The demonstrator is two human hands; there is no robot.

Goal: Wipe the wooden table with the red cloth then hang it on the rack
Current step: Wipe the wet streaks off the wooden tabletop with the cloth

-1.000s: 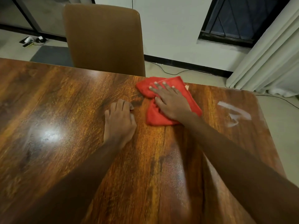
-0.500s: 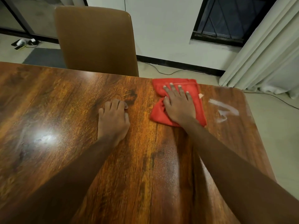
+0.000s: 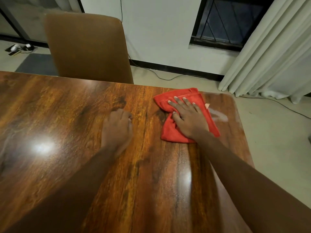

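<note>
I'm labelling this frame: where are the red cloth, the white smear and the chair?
red cloth (image 3: 170, 133), head view, bare lower-left corner.
white smear (image 3: 218, 116), head view, middle of the streak.
chair (image 3: 87, 47), head view, middle of the backrest.

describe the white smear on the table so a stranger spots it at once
Go to the far right corner of the table, nearest the curtain. The right hand presses a red cloth there; the smear lies just right of it. Unlike the shiny glare spots, it is a dull, chalky streak.

The left hand (image 3: 117, 130) is blurred and the table (image 3: 50, 115) cropped left
</note>
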